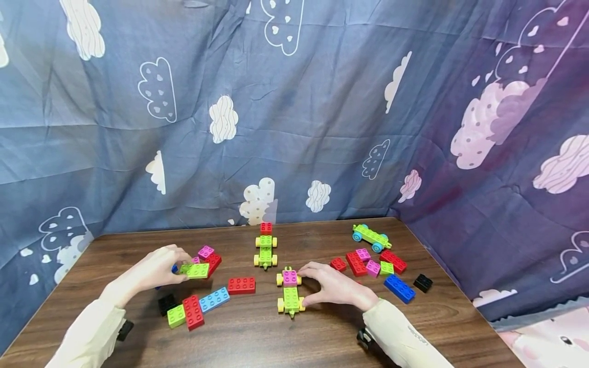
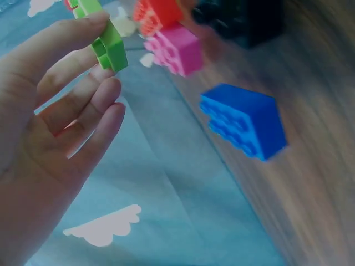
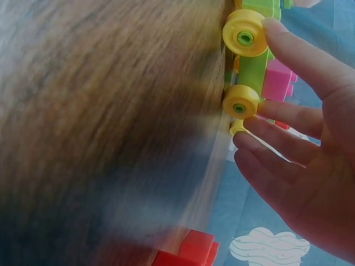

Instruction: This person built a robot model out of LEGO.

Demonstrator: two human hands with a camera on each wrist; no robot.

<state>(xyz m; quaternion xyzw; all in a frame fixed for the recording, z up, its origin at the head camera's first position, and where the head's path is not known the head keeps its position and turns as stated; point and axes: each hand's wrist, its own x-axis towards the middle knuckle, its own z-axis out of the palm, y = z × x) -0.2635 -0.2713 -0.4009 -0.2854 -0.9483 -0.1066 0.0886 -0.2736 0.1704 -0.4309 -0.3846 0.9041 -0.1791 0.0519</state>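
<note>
My left hand (image 1: 163,266) pinches a lime green brick (image 1: 195,271) between thumb and fingers, held up over the left side of the table. In the left wrist view the same brick's edge shows at the fingertips, with a blue brick (image 2: 244,119) and a pink brick (image 2: 180,50) beyond. Beside the lime green toy car base (image 1: 291,299) at the middle is my right hand (image 1: 333,286), thumb and fingertips at its yellow wheels (image 3: 244,33). The car base carries a pink brick (image 1: 290,277) on one end. Its wheels stand on the table.
Farther back stands another yellow-wheeled car base (image 1: 265,253), a red brick (image 1: 266,228) at its far end. Red (image 1: 241,285), light blue (image 1: 214,299) and black (image 1: 166,304) bricks lie left. Several bricks and a blue-wheeled car base (image 1: 371,236) occupy the right. A cloud-patterned curtain (image 1: 193,153) borders the table.
</note>
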